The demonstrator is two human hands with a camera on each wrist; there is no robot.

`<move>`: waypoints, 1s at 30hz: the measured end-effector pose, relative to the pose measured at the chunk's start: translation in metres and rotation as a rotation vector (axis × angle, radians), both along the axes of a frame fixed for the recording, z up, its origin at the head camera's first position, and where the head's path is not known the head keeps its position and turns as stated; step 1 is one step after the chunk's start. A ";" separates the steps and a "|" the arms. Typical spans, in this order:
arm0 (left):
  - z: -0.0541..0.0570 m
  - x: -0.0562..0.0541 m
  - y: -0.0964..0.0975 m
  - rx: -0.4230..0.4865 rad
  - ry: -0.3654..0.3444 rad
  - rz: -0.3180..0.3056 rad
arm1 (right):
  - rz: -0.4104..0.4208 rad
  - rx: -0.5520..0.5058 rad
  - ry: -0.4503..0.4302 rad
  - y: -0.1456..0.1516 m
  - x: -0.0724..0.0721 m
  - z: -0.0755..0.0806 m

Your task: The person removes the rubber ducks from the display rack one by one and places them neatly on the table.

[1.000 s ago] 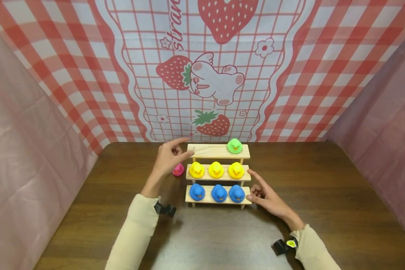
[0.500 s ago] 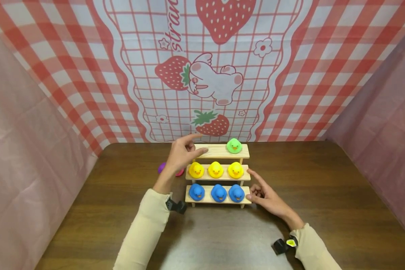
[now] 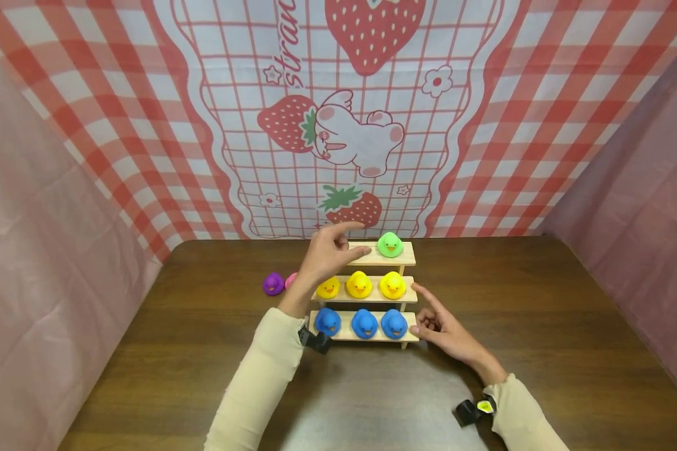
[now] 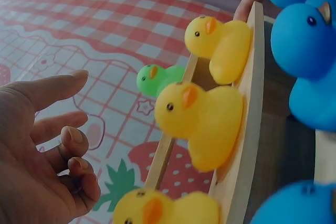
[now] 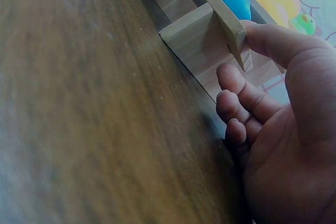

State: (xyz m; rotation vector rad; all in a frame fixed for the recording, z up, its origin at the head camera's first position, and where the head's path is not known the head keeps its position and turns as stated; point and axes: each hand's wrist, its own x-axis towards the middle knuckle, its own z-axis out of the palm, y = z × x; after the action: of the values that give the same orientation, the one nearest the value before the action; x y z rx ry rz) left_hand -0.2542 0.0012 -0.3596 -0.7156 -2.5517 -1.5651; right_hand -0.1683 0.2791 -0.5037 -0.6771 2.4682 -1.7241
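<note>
My left hand [image 3: 328, 254] hovers over the left part of the top tier of a three-step wooden stand [image 3: 350, 332]. Its thumb and index finger are spread apart, with nothing between them. Just right of those fingertips sits a green rubber duck [image 3: 390, 245]. In the left wrist view, yellow rubber ducks [image 4: 199, 121] line the middle tier beside this hand. Blue rubber ducks [image 3: 364, 324] fill the bottom tier. At the stand's right end, my right hand [image 3: 448, 332] rests its thumb on the bottom tier's edge and reaches its index finger to the middle tier. Its other fingers curl inward, holding nothing.
Left of the stand, a purple rubber duck [image 3: 273, 284] and a pink rubber duck [image 3: 291, 280] stand on the brown wooden table [image 3: 541, 326]; my left arm partly covers the pink one. A strawberry-print cloth [image 3: 338, 125] hangs behind the table.
My left hand has moved right along the top tier toward the green duck, uncovering the purple duck behind it. The right hand keeps its place at the stand's end.
</note>
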 end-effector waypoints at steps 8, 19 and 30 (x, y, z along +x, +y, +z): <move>-0.003 -0.005 0.016 -0.019 -0.051 -0.030 | -0.005 0.008 0.001 -0.001 0.000 -0.001; -0.006 -0.014 0.032 -0.122 -0.110 -0.024 | -0.010 0.015 -0.011 0.000 0.000 -0.001; -0.010 -0.020 0.043 -0.141 -0.164 -0.047 | -0.008 0.012 -0.007 0.000 0.001 0.000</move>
State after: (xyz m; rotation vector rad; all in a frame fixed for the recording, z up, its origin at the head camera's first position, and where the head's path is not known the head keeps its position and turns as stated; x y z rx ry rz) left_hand -0.2740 0.0443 -0.3695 -0.6912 -2.8066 -1.5290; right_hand -0.1677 0.2792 -0.5038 -0.6597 2.4780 -1.7107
